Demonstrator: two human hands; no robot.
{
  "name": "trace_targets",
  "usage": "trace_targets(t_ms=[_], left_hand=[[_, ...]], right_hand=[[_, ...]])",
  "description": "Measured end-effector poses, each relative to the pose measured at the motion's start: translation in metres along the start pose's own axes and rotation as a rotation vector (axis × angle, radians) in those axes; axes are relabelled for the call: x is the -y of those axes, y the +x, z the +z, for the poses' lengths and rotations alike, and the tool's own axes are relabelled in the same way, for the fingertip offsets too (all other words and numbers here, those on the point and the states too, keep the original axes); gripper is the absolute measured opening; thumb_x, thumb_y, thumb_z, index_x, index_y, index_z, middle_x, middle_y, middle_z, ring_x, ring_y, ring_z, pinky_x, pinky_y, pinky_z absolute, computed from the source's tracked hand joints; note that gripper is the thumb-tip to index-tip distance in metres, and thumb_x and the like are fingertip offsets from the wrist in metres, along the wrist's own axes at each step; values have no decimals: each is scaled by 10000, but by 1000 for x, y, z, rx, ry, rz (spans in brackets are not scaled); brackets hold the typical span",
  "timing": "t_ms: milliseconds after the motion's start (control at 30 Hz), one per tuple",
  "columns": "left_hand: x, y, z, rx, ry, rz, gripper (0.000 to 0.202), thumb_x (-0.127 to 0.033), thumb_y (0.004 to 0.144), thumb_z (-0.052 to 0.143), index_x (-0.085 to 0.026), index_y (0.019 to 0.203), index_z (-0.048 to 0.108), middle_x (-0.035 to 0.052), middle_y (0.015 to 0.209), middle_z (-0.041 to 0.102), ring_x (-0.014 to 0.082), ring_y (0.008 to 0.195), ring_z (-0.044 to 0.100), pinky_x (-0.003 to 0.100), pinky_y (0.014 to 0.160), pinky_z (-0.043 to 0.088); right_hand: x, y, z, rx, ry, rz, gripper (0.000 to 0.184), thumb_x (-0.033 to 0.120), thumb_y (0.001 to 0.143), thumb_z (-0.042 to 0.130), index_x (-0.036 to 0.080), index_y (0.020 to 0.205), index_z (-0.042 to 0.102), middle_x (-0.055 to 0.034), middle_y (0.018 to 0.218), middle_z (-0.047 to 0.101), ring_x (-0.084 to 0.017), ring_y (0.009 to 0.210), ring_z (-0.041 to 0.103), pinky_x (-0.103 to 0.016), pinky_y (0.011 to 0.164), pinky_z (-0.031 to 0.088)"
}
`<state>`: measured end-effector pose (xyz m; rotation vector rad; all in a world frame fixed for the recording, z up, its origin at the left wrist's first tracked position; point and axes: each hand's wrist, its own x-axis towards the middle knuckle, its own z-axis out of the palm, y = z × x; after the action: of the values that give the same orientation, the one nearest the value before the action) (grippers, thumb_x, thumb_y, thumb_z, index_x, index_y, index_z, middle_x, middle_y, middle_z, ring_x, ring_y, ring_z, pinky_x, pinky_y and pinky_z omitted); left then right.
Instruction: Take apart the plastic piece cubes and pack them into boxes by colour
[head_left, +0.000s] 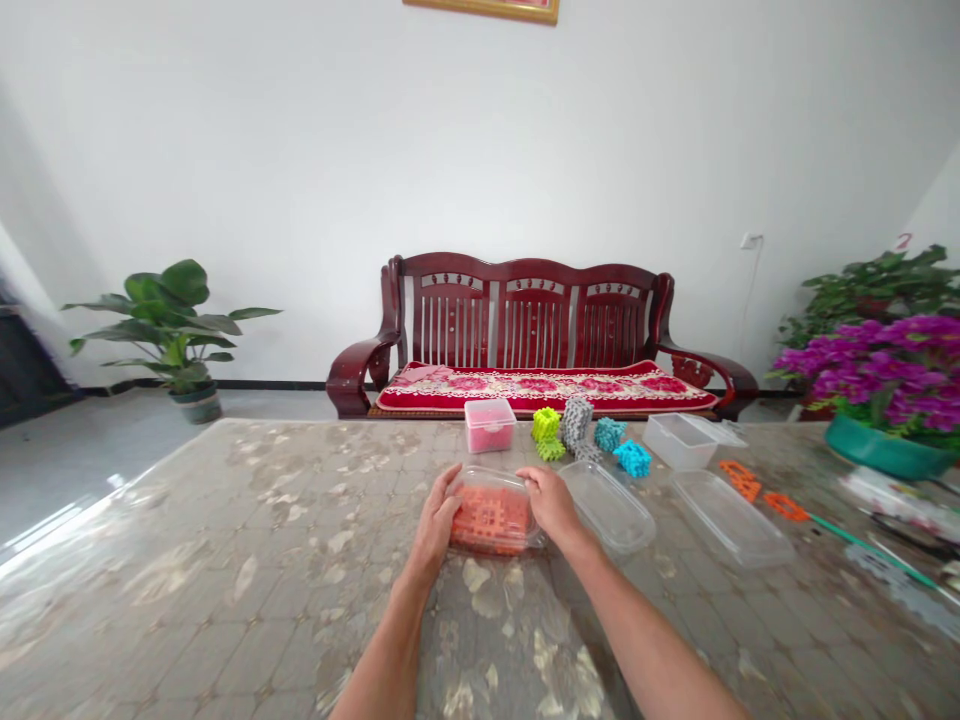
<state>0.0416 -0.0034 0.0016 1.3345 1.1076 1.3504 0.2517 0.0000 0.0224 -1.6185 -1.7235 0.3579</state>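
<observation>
A clear plastic container point(491, 552) full of orange lattice-like pieces point(491, 512) rests on the table in front of me. My left hand point(439, 515) holds its left side, the fingers curled over the far corner. At the right far corner, my right hand point(551, 500) grips the rim with fingers bent. Whether a lid covers the orange pieces is hard to make out. Just right of my right hand lies a clear shallow plastic lid or tray point(611, 508). Behind the container stands a small lidded box point(490, 427) with pink contents.
Yellow-green point(547, 430), grey point(577, 425) and blue point(632, 458) block clusters stand farther back. To the right are an open clear box point(680, 442), another clear lid point(733, 518), orange shapes point(741, 480) and a purple flower pot point(889, 445). A wooden sofa point(536, 300) stands beyond the table.
</observation>
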Motion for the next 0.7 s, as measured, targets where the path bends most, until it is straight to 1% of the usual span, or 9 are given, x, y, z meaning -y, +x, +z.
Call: trace_targets(t_ms=[133,267,367,433,467,533,567,600,700], left_hand=[[8,4,-4,-38,18,4,516,-268,725,496,-156,1223,572,88,1226,652,247,1137,601,361,985,466],[10,6,-7,-18,75,10,481,-243,744,486,-148,1208,570,99,1183,674,250,1103,622,373,953,494],[3,9,-7,5,152,35,487,-200,738,494,-158,1212,597,111,1271,643,284,1237,556,443,1058,430],[-5,14,-7,31,236,86,507,-146,711,511,-169,1203,633,113,1431,540,290,1399,402,457,1168,301],[-9,18,-7,56,290,129,544,-99,685,512,-170,1207,645,105,1500,473,277,1455,318,442,1205,234],[-16,24,-7,246,653,303,608,-62,697,480,-167,1281,618,107,1540,428,283,1495,238,487,1218,192],[-19,26,-8,346,787,355,615,-62,728,456,-182,1314,597,98,1513,470,278,1489,261,508,1214,198],[-21,28,-9,389,817,367,592,-71,755,441,-194,1310,603,92,1458,539,263,1457,338,497,1209,229],[-22,27,-12,448,850,387,494,-190,874,419,-190,1341,578,95,1433,567,242,1396,442,452,1193,295]], right_hand=[[3,2,4,70,-42,-19,345,145,898,445,211,1083,729,-64,1097,745,-190,1040,671,-299,934,479],[6,1,4,103,-94,-32,371,145,910,424,213,1127,718,-77,1136,733,-197,1063,664,-310,949,472],[8,0,1,118,-131,-44,392,133,907,415,224,1138,718,-72,1137,733,-194,1054,665,-304,947,468],[10,0,-1,127,-155,-50,410,124,908,402,226,1147,718,-78,1125,735,-199,1033,669,-307,930,473],[11,0,-2,131,-168,-52,420,122,911,390,224,1153,718,-84,1119,735,-203,1022,671,-310,920,476],[13,-1,-3,136,-191,-54,432,125,922,371,220,1162,717,-96,1106,734,-210,1004,674,-314,901,479],[15,-1,-4,139,-201,-54,433,128,925,367,222,1162,718,-97,1099,733,-209,998,674,-311,894,478],[16,-1,-4,141,-209,-54,432,130,928,367,229,1159,719,-95,1092,733,-206,993,674,-305,889,477],[18,-3,-5,144,-221,-55,429,129,929,376,251,1153,721,-83,1091,732,-195,991,673,-286,880,473]])
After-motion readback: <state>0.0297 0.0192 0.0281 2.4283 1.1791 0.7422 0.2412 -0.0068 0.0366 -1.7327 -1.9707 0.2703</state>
